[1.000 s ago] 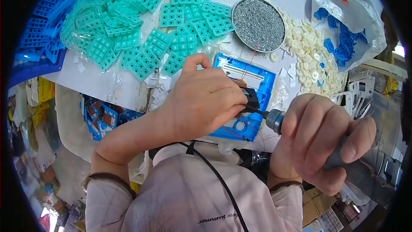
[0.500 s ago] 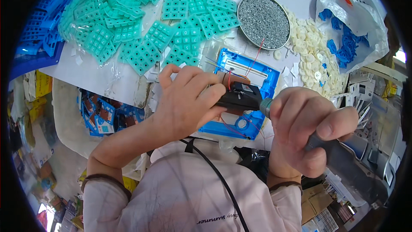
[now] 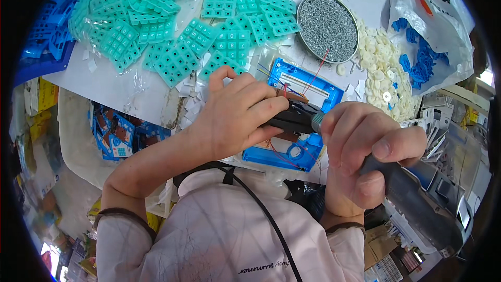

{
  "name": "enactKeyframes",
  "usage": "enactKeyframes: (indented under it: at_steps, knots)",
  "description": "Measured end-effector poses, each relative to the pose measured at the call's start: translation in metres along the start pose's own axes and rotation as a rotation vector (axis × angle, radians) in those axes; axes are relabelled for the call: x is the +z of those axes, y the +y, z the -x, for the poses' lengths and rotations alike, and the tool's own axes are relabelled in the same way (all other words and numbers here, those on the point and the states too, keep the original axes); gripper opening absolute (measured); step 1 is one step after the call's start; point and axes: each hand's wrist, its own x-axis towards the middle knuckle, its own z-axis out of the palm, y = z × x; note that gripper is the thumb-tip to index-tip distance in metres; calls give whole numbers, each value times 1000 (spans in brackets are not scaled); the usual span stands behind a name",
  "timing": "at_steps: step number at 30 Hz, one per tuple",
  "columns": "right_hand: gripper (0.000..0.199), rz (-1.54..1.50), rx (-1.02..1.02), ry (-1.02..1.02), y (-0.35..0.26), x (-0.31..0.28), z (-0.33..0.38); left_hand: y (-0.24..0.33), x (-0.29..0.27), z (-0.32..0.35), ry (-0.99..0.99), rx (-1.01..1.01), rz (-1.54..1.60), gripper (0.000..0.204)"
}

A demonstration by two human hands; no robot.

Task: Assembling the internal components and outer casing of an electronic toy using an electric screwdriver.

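Left hand (image 3: pixel 237 117) curled tight around a small dark part (image 3: pixel 295 120), pressing it on the blue plastic frame (image 3: pixel 308 86) at the table edge. Right hand (image 3: pixel 360 156) wrapped closed around a grey power screwdriver (image 3: pixel 412 203), tip meeting the part. Teal keypad mats (image 3: pixel 177 31) and a round tin of screws (image 3: pixel 327 21) lie behind, white buttons (image 3: pixel 378 62) beside the tin.
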Motion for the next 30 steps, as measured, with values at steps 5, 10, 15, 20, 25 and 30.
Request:
enactKeyframes:
  at_steps: [5, 10, 15, 20, 25, 30]
  knots:
    - [31, 28, -48, -62, 7, -1, -6, -3, 0, 0, -3, 29, 16, 50]
    - [32, 85, -95, -164, 8, 4, -14, -5, 5, 2, 55, 106, 19, 45]
    - [34, 92, -91, -159, 12, 13, -15, -4, 7, 1, 108, 120, 8, 39]
    - [50, -42, -53, -82, 15, 3, -11, -6, 3, 2, 27, 114, 16, 46]
    - [98, 509, -316, 433, -15, -11, 1, -15, 3, -8, 80, 179, 16, 46]
    - [76, 1032, -225, 236, -10, -25, 51, -18, 0, -18, 15, 86, 83, 40]
